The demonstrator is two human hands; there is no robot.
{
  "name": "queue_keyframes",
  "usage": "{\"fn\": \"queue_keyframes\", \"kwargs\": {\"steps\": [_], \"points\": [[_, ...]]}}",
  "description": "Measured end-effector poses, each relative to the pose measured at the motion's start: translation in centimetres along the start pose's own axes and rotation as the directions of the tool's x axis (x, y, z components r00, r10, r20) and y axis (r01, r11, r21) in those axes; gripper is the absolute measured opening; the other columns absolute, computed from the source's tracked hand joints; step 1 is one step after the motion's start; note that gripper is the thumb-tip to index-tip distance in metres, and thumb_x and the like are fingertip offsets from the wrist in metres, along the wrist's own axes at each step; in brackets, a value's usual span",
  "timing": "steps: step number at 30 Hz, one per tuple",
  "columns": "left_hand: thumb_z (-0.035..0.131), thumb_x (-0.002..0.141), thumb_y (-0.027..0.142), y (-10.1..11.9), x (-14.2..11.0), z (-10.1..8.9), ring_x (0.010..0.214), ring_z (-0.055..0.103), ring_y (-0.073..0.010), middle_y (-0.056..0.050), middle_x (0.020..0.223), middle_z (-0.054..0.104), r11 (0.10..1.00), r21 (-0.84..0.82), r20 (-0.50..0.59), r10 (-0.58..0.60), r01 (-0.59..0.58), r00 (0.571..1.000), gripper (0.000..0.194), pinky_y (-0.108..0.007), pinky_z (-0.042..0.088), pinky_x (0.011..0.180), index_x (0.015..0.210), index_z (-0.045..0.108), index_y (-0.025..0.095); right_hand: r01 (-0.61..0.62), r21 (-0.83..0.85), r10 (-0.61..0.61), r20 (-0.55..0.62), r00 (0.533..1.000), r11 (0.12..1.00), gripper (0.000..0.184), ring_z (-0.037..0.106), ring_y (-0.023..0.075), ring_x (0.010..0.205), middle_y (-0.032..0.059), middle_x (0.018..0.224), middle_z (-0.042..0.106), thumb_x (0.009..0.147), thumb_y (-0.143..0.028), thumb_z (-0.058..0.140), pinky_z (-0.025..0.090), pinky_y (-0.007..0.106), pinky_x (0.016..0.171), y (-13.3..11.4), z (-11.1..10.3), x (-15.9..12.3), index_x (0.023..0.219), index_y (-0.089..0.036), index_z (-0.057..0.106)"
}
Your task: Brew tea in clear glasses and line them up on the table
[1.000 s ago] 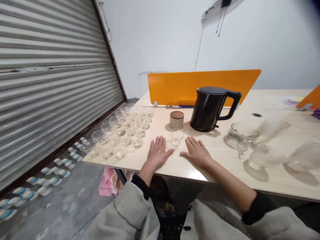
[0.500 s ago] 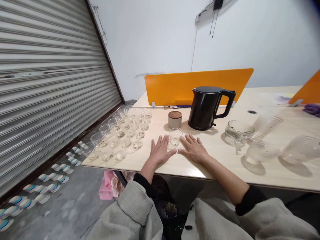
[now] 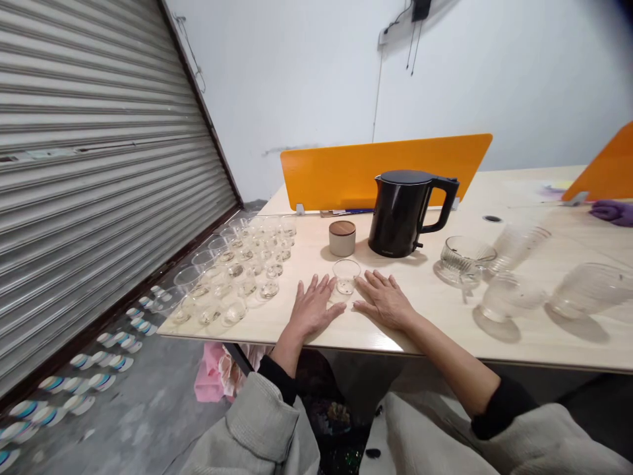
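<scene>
My left hand (image 3: 313, 307) lies palm down on the pale wooden table (image 3: 430, 333), fingers spread. On the other side my right hand (image 3: 386, 299) rests flat in the same way. A small clear cup (image 3: 346, 277) stands upright between the fingertips of both hands; whether they touch it I cannot tell. Behind it sits a grey canister (image 3: 342, 241) with a brown wooden lid. The black electric kettle (image 3: 398, 214) stands to the right of the canister, its handle pointing right. Neither hand holds anything.
Several clear cups (image 3: 235, 307) stand in rows at the table's left end. On the right are a ribbed glass bowl (image 3: 467, 257) and stacks of clear cups (image 3: 593, 290) lying on their sides. An orange divider (image 3: 326, 175) stands behind. Several small lidded tubs (image 3: 101, 381) line the floor.
My two hands have drawn slightly apart, opening a small gap between the thumbs. The camera view has shifted a little. The cup still stands between the hands.
</scene>
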State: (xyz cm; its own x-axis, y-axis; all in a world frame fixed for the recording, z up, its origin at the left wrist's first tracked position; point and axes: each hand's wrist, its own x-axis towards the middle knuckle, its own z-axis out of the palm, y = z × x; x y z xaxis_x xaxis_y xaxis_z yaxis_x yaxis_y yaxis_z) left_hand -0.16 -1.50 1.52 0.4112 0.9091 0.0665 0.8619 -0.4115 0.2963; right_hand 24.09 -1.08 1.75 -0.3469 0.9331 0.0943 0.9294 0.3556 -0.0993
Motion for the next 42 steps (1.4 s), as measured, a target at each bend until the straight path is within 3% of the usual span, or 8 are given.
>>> {"fn": "queue_keyframes", "kwargs": {"steps": [8, 13, 28, 42], "points": [[0.031, 0.096, 0.077, 0.2, 0.0, 0.2, 0.162, 0.002, -0.031, -0.009, 0.174, 0.01, 0.997, 0.035, -0.022, -0.063, 0.063, 0.998, 0.095, -0.059, 0.003, 0.13, 0.166, 0.015, 0.015, -0.117, 0.039, 0.121, -0.11, 0.987, 0.992, 0.086, 0.025, 0.0369, 0.156, 0.0204, 0.168, 0.03, 0.098, -0.072, 0.033, 0.02, 0.061, 0.123, 1.3, 0.5, 0.0, 0.163, -0.015, 0.033], [0.027, 0.093, 0.082, 0.6, 0.1, 0.2, 0.162, 0.0, -0.0308, -0.013, 0.173, 0.008, 0.995, 0.058, -0.01, -0.08, 0.081, 0.997, 0.103, -0.056, 0.002, 0.13, 0.165, 0.016, 0.009, -0.109, -0.019, 0.107, -0.078, 0.991, 0.994, 0.087, 0.025, 0.0384, 0.156, 0.0234, 0.166, 0.033, 0.097, -0.072, 0.032, 0.02, 0.063, 0.123, 1.4, 0.6, -0.1, 0.157, -0.009, 0.041], [0.021, 0.093, 0.084, 0.7, 0.1, 0.0, 0.162, 0.002, -0.0309, -0.014, 0.173, 0.009, 0.994, 0.08, -0.005, -0.079, 0.079, 0.997, 0.103, -0.055, 0.003, 0.131, 0.164, 0.02, 0.01, -0.074, -0.015, 0.074, -0.034, 0.997, 0.997, 0.096, 0.022, 0.0376, 0.157, 0.0215, 0.168, 0.031, 0.093, -0.08, 0.031, 0.018, 0.062, 0.124, 0.1, 0.5, 0.3, 0.16, -0.011, 0.038], [0.022, 0.094, 0.082, 0.4, 0.1, 0.3, 0.162, 0.003, -0.0299, -0.015, 0.173, 0.01, 0.994, 0.082, -0.006, -0.075, 0.075, 0.997, 0.102, -0.055, 0.003, 0.13, 0.164, 0.021, 0.008, -0.095, -0.024, 0.095, 0.002, 0.995, 0.995, 0.093, 0.019, 0.0357, 0.158, 0.0212, 0.17, 0.026, 0.096, -0.075, 0.026, 0.016, 0.06, 0.125, -0.3, 0.1, 0.1, 0.16, -0.009, 0.035]]}}
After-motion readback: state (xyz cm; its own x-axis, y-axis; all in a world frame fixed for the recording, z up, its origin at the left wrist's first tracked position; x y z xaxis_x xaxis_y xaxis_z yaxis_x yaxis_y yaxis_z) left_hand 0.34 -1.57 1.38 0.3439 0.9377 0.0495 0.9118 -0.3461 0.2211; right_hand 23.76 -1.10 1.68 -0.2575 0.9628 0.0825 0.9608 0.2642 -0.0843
